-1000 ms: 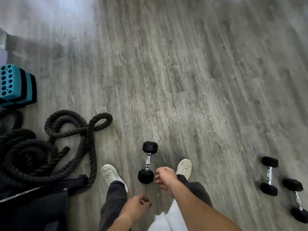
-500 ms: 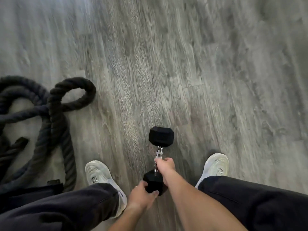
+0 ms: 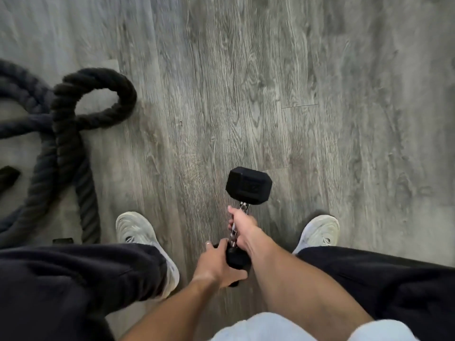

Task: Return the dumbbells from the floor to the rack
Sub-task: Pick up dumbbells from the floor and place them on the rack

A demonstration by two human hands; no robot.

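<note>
A second ago the dumbbell [image 3: 246,200] lay on the floor [image 3: 320,94] and your hands hung free above it. Now your right hand [image 3: 242,227] is wrapped round its handle and your left hand [image 3: 216,264] cups its near head. You have crouched lower. The teal block and the two other dumbbells have left the view.

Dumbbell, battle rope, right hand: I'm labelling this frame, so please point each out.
dumbbell [image 3: 248,186]: head view, on its far hexagonal end.
battle rope [image 3: 66,134]: head view, where the strands cross.
right hand [image 3: 242,226]: head view, on its back, around the handle.
</note>
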